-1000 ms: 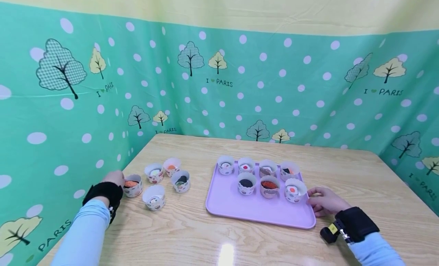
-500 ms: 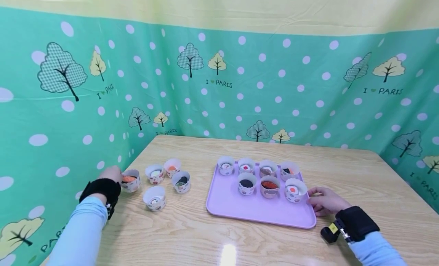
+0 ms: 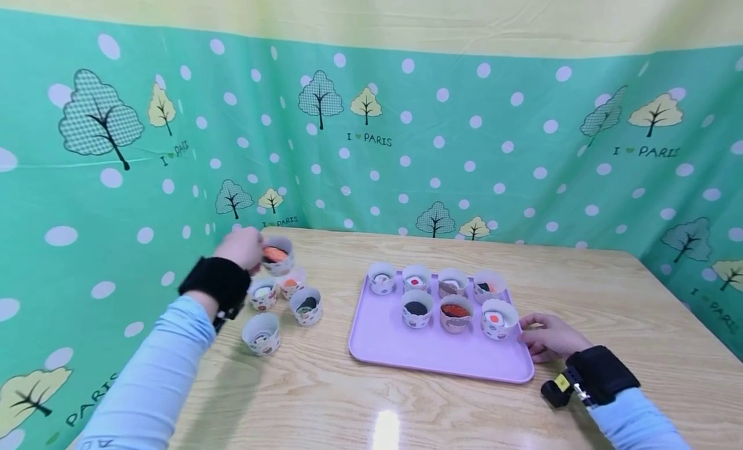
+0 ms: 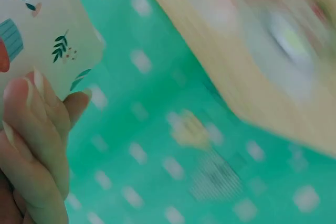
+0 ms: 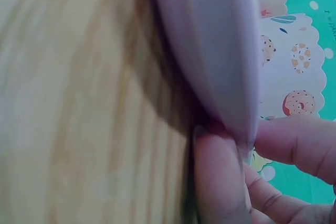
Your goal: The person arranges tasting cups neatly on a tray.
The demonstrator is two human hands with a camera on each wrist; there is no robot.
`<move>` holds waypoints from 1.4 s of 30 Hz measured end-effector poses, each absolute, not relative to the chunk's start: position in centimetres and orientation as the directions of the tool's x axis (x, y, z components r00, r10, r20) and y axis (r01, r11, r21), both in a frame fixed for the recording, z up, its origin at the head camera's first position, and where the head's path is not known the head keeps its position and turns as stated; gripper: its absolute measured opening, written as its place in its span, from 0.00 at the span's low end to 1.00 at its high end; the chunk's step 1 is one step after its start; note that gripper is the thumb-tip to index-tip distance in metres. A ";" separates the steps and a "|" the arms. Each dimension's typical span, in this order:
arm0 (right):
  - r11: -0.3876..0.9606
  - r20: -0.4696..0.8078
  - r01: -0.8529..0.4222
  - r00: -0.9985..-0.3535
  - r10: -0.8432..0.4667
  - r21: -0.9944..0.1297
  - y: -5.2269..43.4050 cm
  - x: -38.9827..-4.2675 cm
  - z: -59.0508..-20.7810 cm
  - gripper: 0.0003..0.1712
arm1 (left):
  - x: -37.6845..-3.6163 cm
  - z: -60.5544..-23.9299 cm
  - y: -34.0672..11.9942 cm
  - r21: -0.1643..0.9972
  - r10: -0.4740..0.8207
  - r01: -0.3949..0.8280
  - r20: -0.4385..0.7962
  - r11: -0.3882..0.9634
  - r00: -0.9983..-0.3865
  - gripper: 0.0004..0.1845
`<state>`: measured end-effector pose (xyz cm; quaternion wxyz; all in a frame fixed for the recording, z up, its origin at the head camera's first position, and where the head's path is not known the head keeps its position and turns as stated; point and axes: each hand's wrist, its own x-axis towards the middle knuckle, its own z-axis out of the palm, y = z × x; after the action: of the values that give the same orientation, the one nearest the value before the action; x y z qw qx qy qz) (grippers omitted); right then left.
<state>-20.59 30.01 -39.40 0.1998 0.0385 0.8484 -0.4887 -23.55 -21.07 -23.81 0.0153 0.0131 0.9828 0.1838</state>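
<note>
Right hand [image 3: 550, 338] rests on the bench [image 3: 360, 405] at the near right corner of the pink tray [image 3: 429, 353]; in the right wrist view thumb and a finger [image 5: 294, 140] pinch the tray rim [image 5: 210, 51], so this hand is closed on the tray edge; black wrist strap on each light blue sleeve. On the tray seven paper cups in two rows; near row of three, a dark-filled cup [image 3: 417, 309], a red-filled cup [image 3: 455, 314], and a white-and-red-filled cup [image 3: 496, 320] just beside the right hand's fingertips; far row of four cups [image 3: 436, 280] along the back edge. Left of the tray, on the bare bench, four loose cups; nearest one [image 3: 260, 334] stands alone, then a dark-filled one [image 3: 306, 305], then two more [image 3: 275, 291] close together. Left hand [image 3: 242, 247] is raised above that group, holding a cup with orange filling [image 3: 275, 257] clear of the bench; left wrist view shows fingers [image 4: 37, 129] curled round the printed cup wall [image 4: 47, 30], rest of that view blurred. Behind the bench, green dotted cloth [image 3: 441, 140] with tree prints on all sides.
</note>
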 end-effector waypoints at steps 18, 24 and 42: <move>0.488 -0.366 0.266 -0.923 -0.120 -0.831 29.6 -20.7 -39.7 0.26 | -25.9 -31.4 -7.1 0.201 0.214 0.211 0.009 0.956 -0.977 0.06; 0.484 -0.364 0.269 -0.924 -0.112 -0.832 29.9 -21.0 -39.9 0.26 | -26.0 -33.0 -6.3 0.234 0.227 0.223 0.009 0.946 -0.974 0.07; 0.481 -0.377 0.296 -0.923 -0.079 -0.825 29.9 -20.9 -40.2 0.26 | -25.6 -34.6 -5.7 0.240 0.263 0.257 0.008 0.936 -0.965 0.08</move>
<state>-20.93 29.91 -40.22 0.1853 0.0645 0.8405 -0.5051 -25.62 -5.69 -34.59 0.0121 0.1320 0.9838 0.1205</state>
